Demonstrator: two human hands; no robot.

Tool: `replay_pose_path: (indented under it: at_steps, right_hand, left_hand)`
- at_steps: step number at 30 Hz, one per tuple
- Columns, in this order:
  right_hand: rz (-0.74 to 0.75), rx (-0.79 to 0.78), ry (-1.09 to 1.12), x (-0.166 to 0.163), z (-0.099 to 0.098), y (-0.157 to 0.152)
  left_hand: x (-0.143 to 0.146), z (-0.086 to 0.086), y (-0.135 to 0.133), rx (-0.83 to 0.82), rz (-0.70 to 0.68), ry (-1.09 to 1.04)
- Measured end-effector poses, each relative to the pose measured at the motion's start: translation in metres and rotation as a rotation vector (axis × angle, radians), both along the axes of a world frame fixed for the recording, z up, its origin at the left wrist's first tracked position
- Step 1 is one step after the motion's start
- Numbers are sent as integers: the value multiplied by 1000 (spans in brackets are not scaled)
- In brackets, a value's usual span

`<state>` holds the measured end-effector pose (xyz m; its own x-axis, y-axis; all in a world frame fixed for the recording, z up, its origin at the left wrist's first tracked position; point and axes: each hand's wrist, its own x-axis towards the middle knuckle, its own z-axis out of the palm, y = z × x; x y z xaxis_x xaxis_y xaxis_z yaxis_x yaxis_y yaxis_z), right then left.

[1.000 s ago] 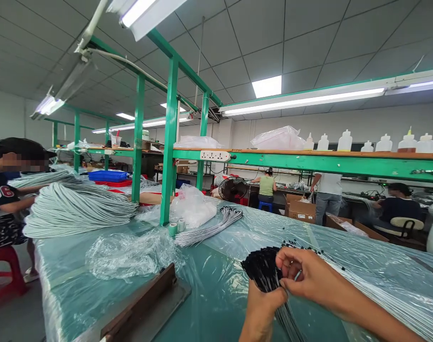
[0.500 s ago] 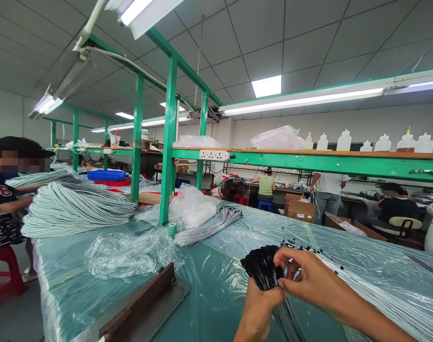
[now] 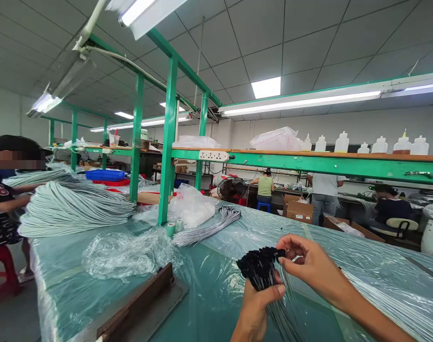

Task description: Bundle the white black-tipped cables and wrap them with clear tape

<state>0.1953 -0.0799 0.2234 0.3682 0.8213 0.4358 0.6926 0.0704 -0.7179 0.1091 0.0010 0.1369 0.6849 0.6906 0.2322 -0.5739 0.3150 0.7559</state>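
Observation:
My left hand (image 3: 254, 304) is wrapped round a thick bundle of thin wires (image 3: 282, 316), its thumb across the front. The wires' black connector ends (image 3: 257, 268) fan out above this fist, tilted up and to the left. At the bundle's right edge, my right hand (image 3: 311, 266) pinches a few black-ended wires between thumb and fingertips. Their strands hang slightly apart from the rest. More pale wires (image 3: 387, 294) lie on the plastic-covered table at the right, partly behind my right forearm.
A brown metal angle piece (image 3: 141, 304) lies front left, near crumpled clear plastic (image 3: 127, 254). Another black-ended wire bundle (image 3: 209, 228) rests by the green post (image 3: 165, 190). A large pale cable coil (image 3: 77, 211) sits left, beside a seated person (image 3: 2, 199). Squeeze bottles (image 3: 341, 142) line the shelf.
My right hand has risen slightly, drawing a few black-ended wires apart at the bundle's edge. Black ends seen behind that hand before no longer show. The left hand keeps its hold.

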Motion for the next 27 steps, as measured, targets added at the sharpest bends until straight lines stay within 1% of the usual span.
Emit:
replay_pose_path:
  at_steps: [5,8,11,13,15,17,20,21,23,24,25,27]
  right_hand:
    - [48,26,50,-9,-4,8]
    - [49,67,64,-12,-7,13]
    - [34,73,-18,-10,-5,13]
    - [3,78,-87,-4,-4,9]
    - [-26,71,-69,4,-12,2]
    - [0,4,26,11,-32,-6]
    - [93,-172,149,15,-81,-18]
    - [83,-208,139,15,-97,-22]
    - [-50,-287,68,17,-124,-31]
    - [-114,-329,31,20,-133,-37]
    - [-161,-368,4,23,-139,-43]
    - [-188,-417,-25,31,-143,-58]
  left_hand:
    - [5,-2,1,-51,33,5]
    - [9,-5,2,-39,12,-43]
    - [10,-4,0,-35,39,-18]
    - [10,0,-1,-99,90,8]
    - [11,4,-1,-164,131,5]
    - [16,9,0,-215,172,6]
    - [24,18,2,-309,227,19]
    - [27,21,3,-337,237,23]
    - [30,28,6,-363,232,14]
    - [31,32,9,-368,222,10]
    - [31,36,12,-376,212,9]
    - [30,44,19,-399,196,20]
